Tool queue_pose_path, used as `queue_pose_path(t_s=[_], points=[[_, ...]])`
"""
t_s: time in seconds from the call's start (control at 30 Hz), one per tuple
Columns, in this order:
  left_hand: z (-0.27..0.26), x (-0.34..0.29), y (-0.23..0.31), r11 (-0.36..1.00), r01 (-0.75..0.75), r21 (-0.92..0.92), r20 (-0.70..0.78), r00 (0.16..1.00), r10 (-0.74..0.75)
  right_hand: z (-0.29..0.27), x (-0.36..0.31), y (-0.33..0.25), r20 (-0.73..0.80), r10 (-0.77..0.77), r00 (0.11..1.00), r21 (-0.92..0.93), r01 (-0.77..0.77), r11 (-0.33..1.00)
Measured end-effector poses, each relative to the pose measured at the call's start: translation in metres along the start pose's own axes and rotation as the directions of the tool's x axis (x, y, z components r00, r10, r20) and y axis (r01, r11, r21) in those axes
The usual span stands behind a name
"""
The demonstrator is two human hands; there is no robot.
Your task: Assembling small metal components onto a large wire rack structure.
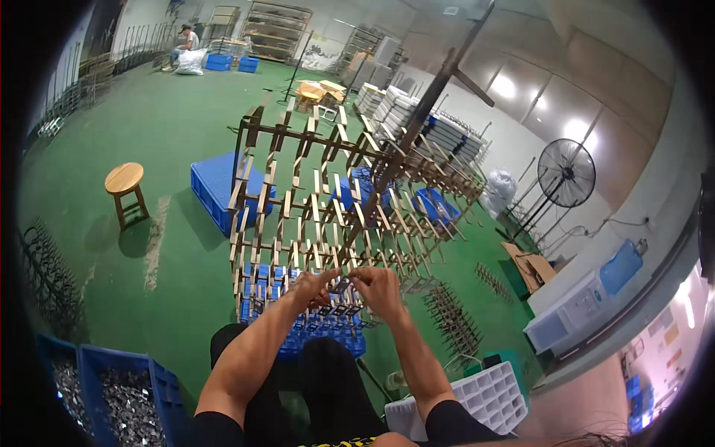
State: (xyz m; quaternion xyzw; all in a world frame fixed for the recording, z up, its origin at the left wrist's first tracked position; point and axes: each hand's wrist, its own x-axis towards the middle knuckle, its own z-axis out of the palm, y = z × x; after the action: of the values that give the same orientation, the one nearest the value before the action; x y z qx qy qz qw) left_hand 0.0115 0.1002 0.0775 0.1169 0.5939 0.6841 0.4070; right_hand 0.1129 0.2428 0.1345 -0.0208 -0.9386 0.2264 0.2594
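A large metal hanging rack (316, 139) with rows of angled prongs stands tilted in front of me. Both hands work at its lower rows. My left hand (311, 289) is closed, its index finger reaching toward the right hand; what its fingers hold is hidden. My right hand (380, 290) pinches at a small metal part (342, 285) between the two hands, by the prongs. More small square metal parts (342, 309) hang on the lowest prongs just beneath my hands. Behind them, a blue plastic crate (328, 346) sits low, near my knees.
Blue bins (115, 360) with loose metal pieces stand lower left. A white compartment tray (488, 398) lies lower right. Around are a wooden stool (124, 179), a blue crate (216, 186), prong racks (453, 320), a standing fan (566, 173) and a distant seated person (186, 39).
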Motion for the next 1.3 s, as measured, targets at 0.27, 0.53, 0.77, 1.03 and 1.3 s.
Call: queue_pose_path(t_s=[0.27, 0.53, 0.77, 1.03, 1.3], points=[[0.006, -0.010, 0.010, 0.998, 0.047, 0.052, -0.042, 0.998, -0.045, -0.002, 0.001, 0.000, 0.043, 0.054, 0.998, -0.008, -0.054, 0.999], [0.004, -0.008, 0.008, 0.999, 0.040, -0.018, -0.028, 0.999, -0.041, -0.004, 0.003, -0.005, 0.045, 0.082, 0.996, 0.000, -0.082, 0.997], [0.002, -0.004, 0.005, 0.999, 0.043, -0.009, -0.016, 0.999, -0.043, -0.001, 0.001, -0.003, 0.033, 0.082, 0.996, 0.005, -0.082, 0.997], [0.004, -0.005, 0.010, 0.997, 0.073, 0.007, -0.037, 0.997, -0.073, -0.001, 0.001, 0.001, 0.038, 0.089, 0.995, -0.008, -0.088, 0.996], [0.003, -0.011, 0.012, 0.997, 0.059, 0.050, -0.025, 0.998, -0.057, -0.002, 0.001, 0.003, 0.022, 0.038, 0.999, 0.010, -0.038, 0.999]])
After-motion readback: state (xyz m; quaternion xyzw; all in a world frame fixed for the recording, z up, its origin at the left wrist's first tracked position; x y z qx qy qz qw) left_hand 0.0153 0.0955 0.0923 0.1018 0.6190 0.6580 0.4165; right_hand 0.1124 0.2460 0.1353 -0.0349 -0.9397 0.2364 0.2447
